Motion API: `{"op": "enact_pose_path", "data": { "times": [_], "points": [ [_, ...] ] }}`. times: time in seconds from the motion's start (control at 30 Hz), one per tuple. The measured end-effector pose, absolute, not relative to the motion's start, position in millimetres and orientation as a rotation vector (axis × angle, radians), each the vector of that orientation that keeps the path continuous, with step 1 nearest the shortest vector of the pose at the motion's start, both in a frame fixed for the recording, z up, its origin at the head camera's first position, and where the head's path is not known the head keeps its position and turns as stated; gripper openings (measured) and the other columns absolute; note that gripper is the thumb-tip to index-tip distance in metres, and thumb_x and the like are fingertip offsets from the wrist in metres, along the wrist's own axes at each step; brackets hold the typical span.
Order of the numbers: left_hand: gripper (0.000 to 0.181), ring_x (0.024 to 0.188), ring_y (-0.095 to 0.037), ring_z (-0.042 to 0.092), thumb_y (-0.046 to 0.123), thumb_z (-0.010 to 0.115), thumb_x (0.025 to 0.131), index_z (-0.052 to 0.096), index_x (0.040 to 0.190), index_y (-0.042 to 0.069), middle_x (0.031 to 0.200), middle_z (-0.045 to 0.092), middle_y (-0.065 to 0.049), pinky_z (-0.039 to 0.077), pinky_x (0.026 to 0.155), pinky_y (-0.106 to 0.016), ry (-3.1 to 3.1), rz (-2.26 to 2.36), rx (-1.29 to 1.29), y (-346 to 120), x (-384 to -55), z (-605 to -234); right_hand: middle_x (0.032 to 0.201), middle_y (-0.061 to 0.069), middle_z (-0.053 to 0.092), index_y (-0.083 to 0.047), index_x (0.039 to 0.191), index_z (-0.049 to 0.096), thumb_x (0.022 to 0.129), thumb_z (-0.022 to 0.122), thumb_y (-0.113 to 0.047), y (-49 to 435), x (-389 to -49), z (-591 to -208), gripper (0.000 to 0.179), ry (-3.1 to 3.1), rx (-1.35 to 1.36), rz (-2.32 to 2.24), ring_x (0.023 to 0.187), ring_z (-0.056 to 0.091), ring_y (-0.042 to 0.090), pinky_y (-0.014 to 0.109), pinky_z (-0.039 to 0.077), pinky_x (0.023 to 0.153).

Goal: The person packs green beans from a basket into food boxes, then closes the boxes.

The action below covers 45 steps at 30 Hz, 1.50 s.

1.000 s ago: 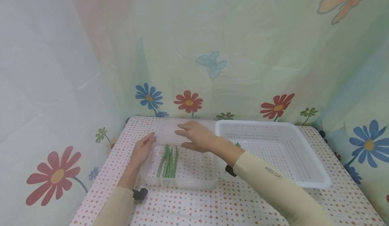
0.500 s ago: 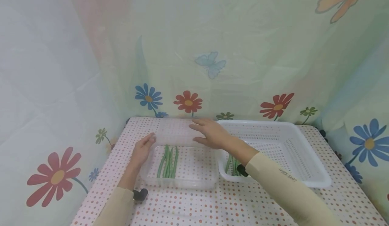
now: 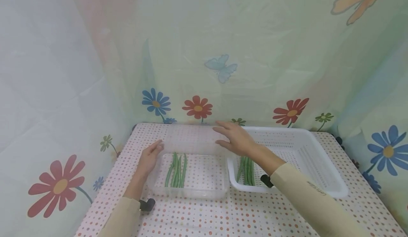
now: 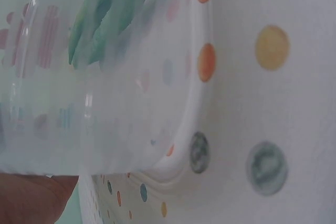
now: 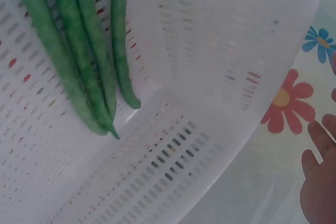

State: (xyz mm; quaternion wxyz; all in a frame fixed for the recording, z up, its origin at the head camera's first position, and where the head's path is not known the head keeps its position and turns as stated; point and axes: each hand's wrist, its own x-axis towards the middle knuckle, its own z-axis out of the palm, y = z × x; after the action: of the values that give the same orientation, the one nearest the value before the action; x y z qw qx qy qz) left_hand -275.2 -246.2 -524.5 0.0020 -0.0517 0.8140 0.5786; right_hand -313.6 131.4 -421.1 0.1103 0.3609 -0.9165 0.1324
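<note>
A clear plastic clamshell container [image 3: 204,193] lies on the table, its lid [image 3: 194,141] folded open toward the back. Several green beans [image 3: 176,171] lie side by side in its left half. At the container's back left corner my left hand [image 3: 149,159] rests with extended fingers; in the left wrist view, part of this hand [image 4: 34,198] shows beside the clear wall. My right hand [image 3: 236,139] hovers at the lid's right edge, fingers spread and holding nothing. Below it, more green beans [image 5: 68,45] lie in the left end of a white perforated basket [image 3: 328,169].
The basket stands right beside the container's right side. A dotted cloth [image 3: 185,219] covers the table. Behind it hangs a curtain [image 3: 255,70] printed with flowers and butterflies.
My right hand has moved right, from over the lid's middle to its right edge, uncovering the beans in the basket. My left hand and the container have stayed put.
</note>
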Motion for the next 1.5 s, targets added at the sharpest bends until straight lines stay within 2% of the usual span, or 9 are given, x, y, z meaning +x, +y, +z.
{"op": "enact_pose_path", "data": {
  "times": [0.17,0.67,0.77,0.93,1.13,1.33,1.5],
  "points": [
    [0.051,0.158,-0.026,0.031,0.045,0.047,0.110,0.046,0.157,0.026,0.164,0.046,-0.001,0.018,0.132,-0.055,2.554,1.825,-0.168,-245,-274,-524,0.165,0.014,0.043,-0.011,0.149,0.056,0.099,0.072,-0.033,145,-316,-423,0.057,-2.715,0.995,0.417,0.149,0.043,0.039,0.060,0.037,0.123],
    [0.051,0.158,-0.026,0.032,0.047,0.048,0.109,0.047,0.156,0.028,0.165,0.044,0.000,0.020,0.131,-0.055,2.560,1.820,-0.193,-244,-274,-523,0.160,0.020,0.047,-0.006,0.153,0.049,0.099,0.073,-0.022,193,-326,-441,0.061,-2.734,0.910,0.560,0.146,0.045,0.044,0.063,0.040,0.119],
    [0.050,0.157,-0.027,0.033,0.046,0.048,0.109,0.048,0.155,0.028,0.164,0.045,-0.001,0.020,0.131,-0.055,2.568,1.820,-0.186,-244,-273,-522,0.154,0.021,0.052,-0.005,0.146,0.055,0.096,0.076,-0.020,198,-326,-442,0.057,-2.809,0.860,0.591,0.143,0.048,0.044,0.064,0.042,0.117],
    [0.051,0.158,-0.027,0.032,0.047,0.048,0.109,0.047,0.156,0.027,0.165,0.044,-0.001,0.020,0.131,-0.055,2.572,1.815,-0.180,-244,-273,-522,0.137,0.016,0.066,-0.008,0.123,0.070,0.087,0.081,-0.010,201,-327,-448,0.037,-3.000,0.871,0.654,0.133,0.059,0.041,0.062,0.048,0.112],
    [0.052,0.158,-0.027,0.032,0.048,0.048,0.109,0.047,0.157,0.026,0.165,0.044,-0.002,0.020,0.131,-0.056,2.582,1.800,-0.195,-245,-273,-525,0.136,0.010,0.067,-0.019,0.112,0.078,0.081,0.086,-0.007,198,-324,-458,0.034,-3.302,0.922,0.664,0.130,0.059,0.036,0.060,0.049,0.112],
    [0.052,0.158,-0.027,0.031,0.049,0.047,0.109,0.046,0.157,0.029,0.166,0.043,0.000,0.020,0.131,-0.055,2.568,1.800,-0.183,-245,-271,-525,0.109,-0.003,0.072,-0.021,0.100,0.082,0.078,0.088,-0.005,192,-322,-469,0.027,-3.423,0.923,0.589,0.100,0.065,0.015,0.044,0.059,0.098],
    [0.052,0.158,-0.027,0.031,0.049,0.047,0.109,0.046,0.156,0.029,0.165,0.043,-0.001,0.020,0.131,-0.056,2.577,1.806,-0.171,-245,-272,-524,0.097,-0.007,0.066,-0.017,0.091,0.082,0.074,0.091,-0.005,188,-324,-471,0.023,-3.365,1.059,0.529,0.091,0.060,0.012,0.034,0.058,0.088]
  ]
}}
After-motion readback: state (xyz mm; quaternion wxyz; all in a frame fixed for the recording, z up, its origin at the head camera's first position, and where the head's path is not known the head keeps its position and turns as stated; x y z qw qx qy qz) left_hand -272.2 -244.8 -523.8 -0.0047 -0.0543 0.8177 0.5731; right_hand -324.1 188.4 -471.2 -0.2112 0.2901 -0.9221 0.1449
